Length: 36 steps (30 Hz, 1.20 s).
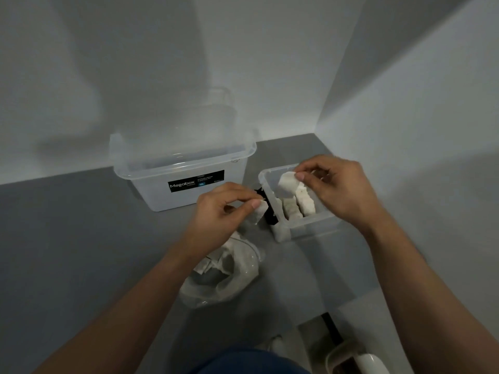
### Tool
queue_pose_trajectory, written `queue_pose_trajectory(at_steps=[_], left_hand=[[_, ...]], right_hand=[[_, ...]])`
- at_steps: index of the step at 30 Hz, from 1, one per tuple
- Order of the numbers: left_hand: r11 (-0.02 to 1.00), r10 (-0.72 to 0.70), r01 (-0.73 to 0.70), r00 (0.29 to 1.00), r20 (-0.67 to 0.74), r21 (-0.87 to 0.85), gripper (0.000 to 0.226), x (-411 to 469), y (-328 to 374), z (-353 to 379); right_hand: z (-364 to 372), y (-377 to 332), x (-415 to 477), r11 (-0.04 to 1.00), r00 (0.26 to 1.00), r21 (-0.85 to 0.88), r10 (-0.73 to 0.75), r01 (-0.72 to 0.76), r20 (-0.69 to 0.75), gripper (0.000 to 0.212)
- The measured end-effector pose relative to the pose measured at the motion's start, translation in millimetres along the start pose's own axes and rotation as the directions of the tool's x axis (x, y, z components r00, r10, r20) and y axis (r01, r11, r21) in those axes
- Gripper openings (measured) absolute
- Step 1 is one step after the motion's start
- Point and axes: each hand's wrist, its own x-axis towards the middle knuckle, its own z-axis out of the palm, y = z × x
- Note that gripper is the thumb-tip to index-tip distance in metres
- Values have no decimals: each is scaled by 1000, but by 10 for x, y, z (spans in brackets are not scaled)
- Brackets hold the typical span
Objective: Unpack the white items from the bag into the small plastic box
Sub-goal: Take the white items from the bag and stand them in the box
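A small clear plastic box point(305, 228) stands on the grey floor with several white items point(297, 205) lined up inside. My right hand point(337, 184) hovers over it, pinching one white item point(287, 183) above the row. My left hand point(224, 209) is just left of the box and pinches another white item point(259, 213). Below my left hand lies a crumpled clear plastic bag point(226, 273) with more white items point(208, 263) inside.
A larger clear box point(181, 168) with a black Megabox label stands at the back left against the white wall. A black object point(266, 209) sits between the two boxes. A white-and-dark object point(359, 360) lies at the bottom right. Walls meet in a corner behind.
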Motion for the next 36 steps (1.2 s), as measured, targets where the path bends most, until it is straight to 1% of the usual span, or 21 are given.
queue_pose_trajectory(at_steps=[2,4,7,9,12,15,17,19,23,27,29,31,32,34,35,36], left_hand=[[1000,-9,10,999,-50,26,12,91,13,88],[998,-66,67,995,-79,7,13,158,36,172],[991,-132,130,985,-114,-29,10,244,80,299],[988,-151,149,979,-134,-30,6,292,109,378],[983,-181,176,971,-154,-44,4,347,131,460],[964,-260,245,953,-156,-105,2,383,139,549],[931,-353,329,921,-165,-158,1,394,145,619],[904,-414,383,896,-164,-189,1,401,157,694],[891,-436,402,887,-152,-212,3,411,184,836],[850,-493,437,856,-153,-295,7,425,166,952],[831,-521,458,841,-150,-315,6,417,155,991],[832,-526,471,838,-147,-295,4,412,147,1017],[835,-523,470,840,-144,-286,3,414,145,1031],[846,-505,457,853,-134,-276,2,427,144,1060],[850,-493,448,861,-124,-277,3,435,140,1079],[855,-479,434,871,-112,-282,4,446,138,1100]], right_hand=[[-184,191,114,995,999,-97,24,-28,-35,7],[-276,412,216,981,999,-188,43,-47,-25,8],[-253,760,358,951,994,-301,89,-67,60,8],[-160,985,442,924,975,-376,143,-69,173,10],[46,1252,529,871,892,-492,227,-5,392,12],[240,1459,563,818,813,-570,277,79,512,13],[324,1554,577,780,781,-610,292,140,552,14],[371,1614,602,759,769,-630,302,163,563,15],[423,1677,658,737,765,-646,296,198,572,18],[447,1726,661,737,753,-645,303,204,584,18],[413,1719,662,736,744,-643,304,213,594,24],[306,1637,690,774,773,-605,262,189,577,31],[234,1573,711,826,802,-541,211,159,558,30],[68,1361,719,950,867,-304,88,75,490,25],[-19,1219,698,987,884,-160,50,29,464,24],[-100,1085,679,999,888,-32,17,-3,460,27]])
